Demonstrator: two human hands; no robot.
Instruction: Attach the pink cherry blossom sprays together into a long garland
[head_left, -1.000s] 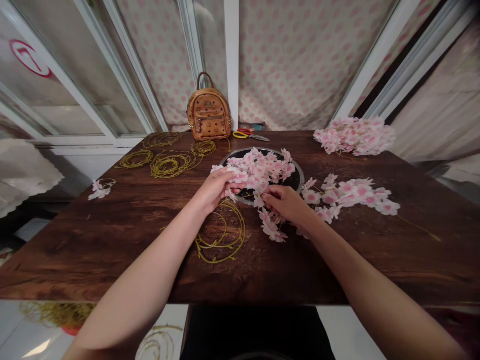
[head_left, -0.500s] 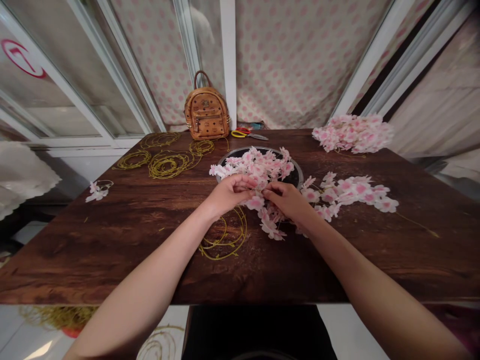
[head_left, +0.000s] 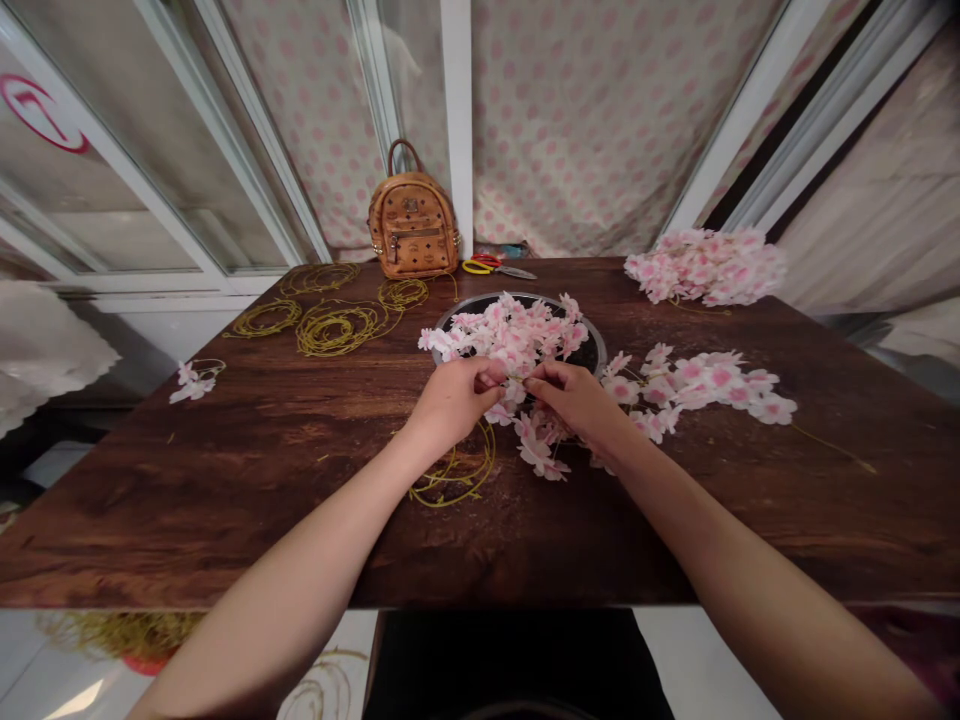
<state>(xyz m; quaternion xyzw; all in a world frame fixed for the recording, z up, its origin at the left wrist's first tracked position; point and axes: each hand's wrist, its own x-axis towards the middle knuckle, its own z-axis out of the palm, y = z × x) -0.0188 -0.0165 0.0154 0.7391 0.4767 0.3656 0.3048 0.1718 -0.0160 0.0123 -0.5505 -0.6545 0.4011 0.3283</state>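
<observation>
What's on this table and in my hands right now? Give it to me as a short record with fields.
Left hand: pinching the pink blossom bunch
Right hand: pinching the same bunch at a thin stem
Under the bunch: round dark tray
Beside the right hand: long blossom strand
Under the left hand: gold wire ring
Far left of table: gold wire coils
Far right of table: blossom pile
Far edge of table: tan backpack, scissors
Surface: dark wood table

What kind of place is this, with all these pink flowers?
It looks like a small craft workspace, maybe for making fake flowers. A wooden table holds coils of yellow-green wire, pink blossom sprays and scissors.
</observation>
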